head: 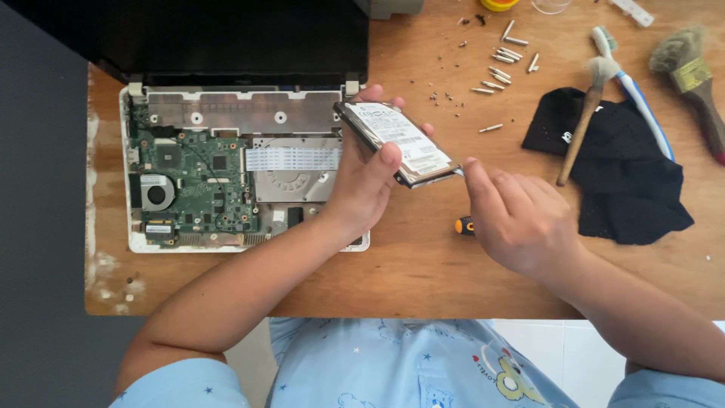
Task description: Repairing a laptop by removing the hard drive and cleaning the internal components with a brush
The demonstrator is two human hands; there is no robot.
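Silver-labelled, the hard drive (399,143) is gripped tilted in the left hand (362,185) just right of the opened laptop (226,174), its long axis slanting down-right toward the right hand (521,223), which closes on a screwdriver (462,225) at the drive's lower-right corner.

Light: I see even, soft daylight, bright across the brown wooden table (423,264).
Shadows: faint and short under the black crumpled cloth (627,196).
Glare: mild sheen on the silver rectangular hard drive (400,143).
Focus: sharp throughout; I notice no motion blur.
Edges: dark and featureless at the left; little distortion.
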